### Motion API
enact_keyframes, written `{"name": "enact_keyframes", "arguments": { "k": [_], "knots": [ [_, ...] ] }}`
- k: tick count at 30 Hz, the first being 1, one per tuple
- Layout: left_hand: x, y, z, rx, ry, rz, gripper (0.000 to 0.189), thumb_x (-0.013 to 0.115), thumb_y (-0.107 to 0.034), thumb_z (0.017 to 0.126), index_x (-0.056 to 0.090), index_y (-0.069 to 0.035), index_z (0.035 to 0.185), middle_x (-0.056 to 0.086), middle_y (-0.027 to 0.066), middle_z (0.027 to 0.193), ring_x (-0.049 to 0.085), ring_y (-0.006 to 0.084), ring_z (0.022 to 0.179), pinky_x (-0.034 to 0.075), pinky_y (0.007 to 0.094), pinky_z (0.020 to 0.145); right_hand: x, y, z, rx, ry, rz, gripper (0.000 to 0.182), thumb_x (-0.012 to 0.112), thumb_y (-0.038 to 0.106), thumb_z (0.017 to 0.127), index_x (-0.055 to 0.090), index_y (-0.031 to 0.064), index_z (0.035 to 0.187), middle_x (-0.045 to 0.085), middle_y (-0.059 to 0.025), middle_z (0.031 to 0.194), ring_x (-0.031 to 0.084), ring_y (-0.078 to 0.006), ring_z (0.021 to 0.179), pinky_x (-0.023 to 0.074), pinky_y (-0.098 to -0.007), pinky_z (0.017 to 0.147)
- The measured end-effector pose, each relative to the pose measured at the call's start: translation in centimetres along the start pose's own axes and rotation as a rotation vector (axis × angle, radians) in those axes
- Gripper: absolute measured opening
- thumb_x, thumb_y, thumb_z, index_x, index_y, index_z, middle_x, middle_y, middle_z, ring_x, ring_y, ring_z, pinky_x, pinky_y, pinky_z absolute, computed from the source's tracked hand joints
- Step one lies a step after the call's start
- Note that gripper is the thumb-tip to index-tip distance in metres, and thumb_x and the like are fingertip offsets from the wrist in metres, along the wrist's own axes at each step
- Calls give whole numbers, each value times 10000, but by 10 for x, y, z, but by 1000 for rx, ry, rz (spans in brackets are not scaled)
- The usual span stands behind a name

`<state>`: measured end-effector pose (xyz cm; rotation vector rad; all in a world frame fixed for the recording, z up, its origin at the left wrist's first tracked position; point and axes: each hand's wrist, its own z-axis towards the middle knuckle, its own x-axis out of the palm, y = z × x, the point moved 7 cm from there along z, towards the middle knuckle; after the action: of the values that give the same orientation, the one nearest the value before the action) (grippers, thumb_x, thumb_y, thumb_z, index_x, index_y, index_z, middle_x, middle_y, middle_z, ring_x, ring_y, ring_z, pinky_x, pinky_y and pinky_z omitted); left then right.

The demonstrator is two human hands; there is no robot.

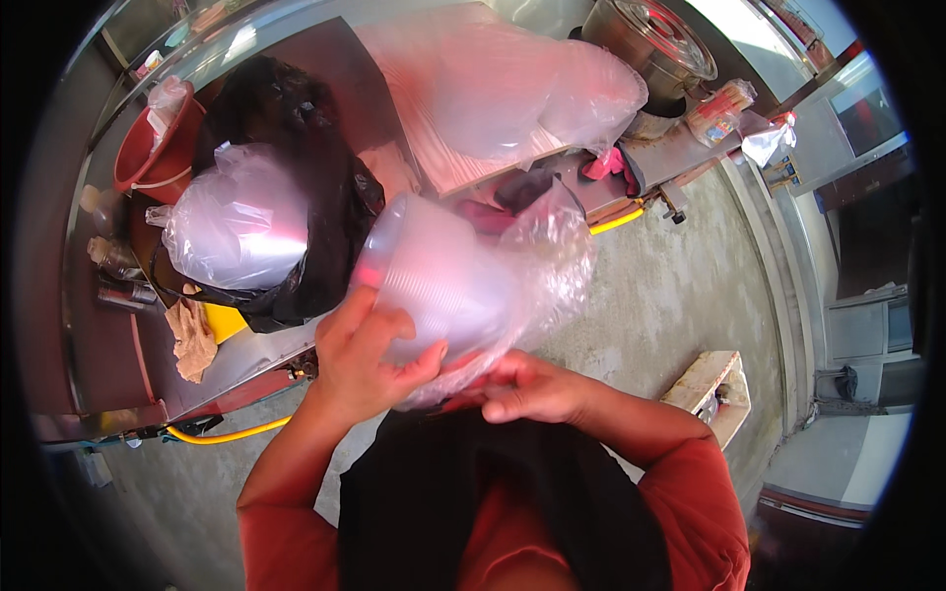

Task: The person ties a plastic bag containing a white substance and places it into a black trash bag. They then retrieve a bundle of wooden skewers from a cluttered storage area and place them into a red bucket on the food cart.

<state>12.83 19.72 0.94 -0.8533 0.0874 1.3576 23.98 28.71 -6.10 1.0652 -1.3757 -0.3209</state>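
Note:
A stack of nested clear plastic bowls (pixel 432 273), partly inside a clear plastic bag (pixel 554 258), is held in front of my body. My left hand (pixel 373 347) rests against the near left side of the stack, its thumb and fingers spread along it. Under the lower right end, my right hand (pixel 528 388) has its fingers curled at the bag film; part of them is hidden. To the left, a knotted translucent bag with pale contents (pixel 233 221) sits in an opened black plastic bag (pixel 332 229) on the metal counter (pixel 244 362).
Beyond the stack lies a plastic-covered board (pixel 458 166). A red bucket (pixel 151 159) stands at the left, above a brown cloth (pixel 192 336). A lidded steel pot (pixel 650 55) and a container of sticks (pixel 720 114) stand back right. A white box (pixel 706 391) is on the concrete floor.

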Motion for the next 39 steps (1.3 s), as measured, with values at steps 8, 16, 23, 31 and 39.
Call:
{"name": "enact_keyframes", "arguments": {
  "k": [8, 16, 23, 31, 39],
  "knots": [
    [4, -28, -39, -94, 96, -187, 357, 826, -117, 514, 533, -90, 717, 516, 98, 751, 534, 207, 512, 424, 288, 436, 1, 111, -64, -324, -130, -943, 237, 648, 28, 777, 640, 28, 1013, 633, -109, 1015, 596, -229, 953, 451, -308, 823],
    [5, -42, -42, -62, 111, -135, 346, 821, -122, 522, 529, -94, 706, 502, 82, 743, 530, 207, 505, 407, 292, 430, -45, 64, -73, -256, -260, -750, 112, 647, 71, 795, 571, 43, 872, 604, -88, 922, 556, -172, 909, 430, -319, 784],
    [8, -70, -29, 139, 132, -151, 298, 803, -110, 548, 539, -100, 687, 499, 69, 745, 520, 203, 506, 399, 291, 436, -64, 84, -63, -64, -94, -881, 136, 607, 115, 813, 552, 14, 884, 605, -73, 803, 585, -175, 762, 442, -312, 694],
    [17, -93, -23, 287, 286, -206, 211, 754, -110, 605, 556, -140, 673, 482, 37, 738, 492, 143, 507, 371, 253, 432, -59, 89, -29, -92, -119, -1569, 193, 617, 157, 727, 633, 30, 870, 630, -124, 764, 600, -292, 728, 463, -368, 664],
    [21, -101, -21, 355, 329, -162, 146, 672, -122, 626, 550, -156, 699, 411, 9, 691, 448, 119, 497, 342, 240, 421, -90, 88, -7, 125, -306, -1548, 138, 587, 132, 749, 638, 34, 833, 618, -140, 738, 607, -275, 738, 472, -355, 670]
  ]
}}
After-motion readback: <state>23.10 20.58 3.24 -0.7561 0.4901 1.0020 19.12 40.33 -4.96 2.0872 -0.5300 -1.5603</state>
